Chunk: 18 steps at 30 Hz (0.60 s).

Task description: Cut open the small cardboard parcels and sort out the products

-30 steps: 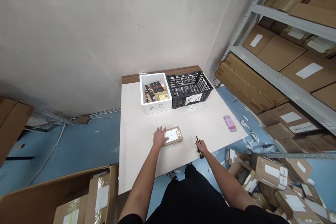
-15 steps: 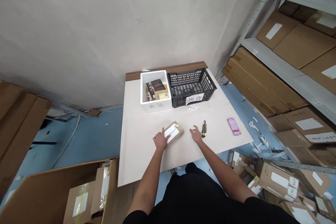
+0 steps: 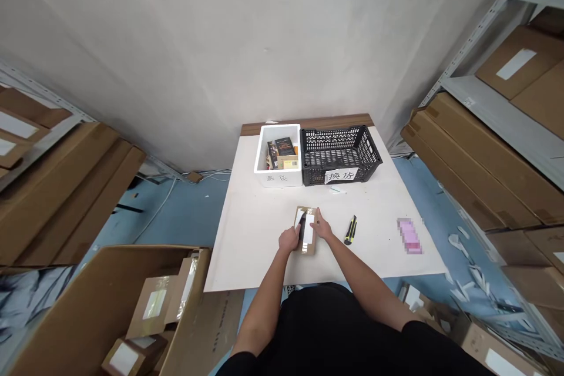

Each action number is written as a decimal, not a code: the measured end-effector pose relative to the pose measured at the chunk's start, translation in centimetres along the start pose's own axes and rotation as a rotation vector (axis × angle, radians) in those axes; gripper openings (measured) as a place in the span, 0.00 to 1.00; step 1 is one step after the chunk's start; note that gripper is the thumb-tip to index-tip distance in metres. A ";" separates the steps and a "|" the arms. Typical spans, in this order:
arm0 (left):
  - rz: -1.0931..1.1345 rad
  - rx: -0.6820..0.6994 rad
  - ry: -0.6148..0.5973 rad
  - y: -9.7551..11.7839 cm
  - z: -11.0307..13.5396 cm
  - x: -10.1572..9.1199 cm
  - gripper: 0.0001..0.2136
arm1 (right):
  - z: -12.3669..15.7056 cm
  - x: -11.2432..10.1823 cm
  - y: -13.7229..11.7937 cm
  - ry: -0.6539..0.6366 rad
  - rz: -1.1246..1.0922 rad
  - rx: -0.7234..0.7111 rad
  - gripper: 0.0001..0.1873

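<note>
Left grip [image 3: 289,239] and right grip [image 3: 322,227] hold the small carton [image 3: 309,236] between them.

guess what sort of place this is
Likely a stockroom or parcel-handling area: metal shelving with cardboard boxes, a large carton of taped parcels, and a box cutter near a small labelled box.

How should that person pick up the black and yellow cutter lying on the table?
Probably by the middle of the cutter, from above and its left side, with the right hand, the nearer one, once that lets go of the cardboard box. It lies flat, long and thin, so its middle should be easy to pinch across. I can't tell whether a blade sticks out, so avoid both ends.
</note>
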<state>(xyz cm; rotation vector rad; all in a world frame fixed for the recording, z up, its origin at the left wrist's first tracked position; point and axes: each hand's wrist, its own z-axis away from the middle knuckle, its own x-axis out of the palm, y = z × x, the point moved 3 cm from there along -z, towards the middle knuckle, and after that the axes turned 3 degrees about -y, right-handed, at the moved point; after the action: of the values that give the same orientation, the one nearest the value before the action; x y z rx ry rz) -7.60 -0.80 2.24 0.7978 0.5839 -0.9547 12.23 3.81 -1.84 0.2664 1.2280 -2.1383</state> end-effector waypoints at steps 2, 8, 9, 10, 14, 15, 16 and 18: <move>0.081 0.009 0.008 -0.6 0.2 0.0 0.35 | -0.3 -0.5 0.1 -0.021 0.023 0.012 0.51; 0.179 -0.032 0.088 -1.0 1.1 1.6 0.28 | -0.2 0.2 -1.2 -0.048 0.157 0.005 0.67; 0.187 -0.041 0.105 -0.9 1.0 1.9 0.26 | -0.1 0.7 -1.5 -0.023 0.203 0.033 0.69; 0.194 -0.053 0.119 -0.7 1.0 2.2 0.24 | 0.0 1.2 -1.7 0.003 0.236 0.065 0.70; 0.225 -0.102 0.165 -1.2 0.6 2.6 0.22 | -0.1 2.0 -1.7 0.001 0.079 0.026 0.55; 0.235 -0.108 0.177 -1.5 0.5 2.6 0.22 | -0.2 1.7 -1.4 -0.024 -0.003 -0.022 0.51; 0.248 -0.108 0.190 -2.0 0.5 2.6 0.22 | -0.2 1.2 -0.8 -0.046 -0.074 -0.068 0.47; 0.294 -0.116 0.203 -2.8 0.4 2.7 0.23 | 0.1 -0.2 0.7 -0.032 -0.155 -0.140 0.41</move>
<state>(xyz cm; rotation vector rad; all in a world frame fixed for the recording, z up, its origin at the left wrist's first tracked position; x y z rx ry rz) -8.81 -3.43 -0.43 0.8547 0.6698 -0.5693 12.80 3.59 -2.18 0.0792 1.4122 -2.1643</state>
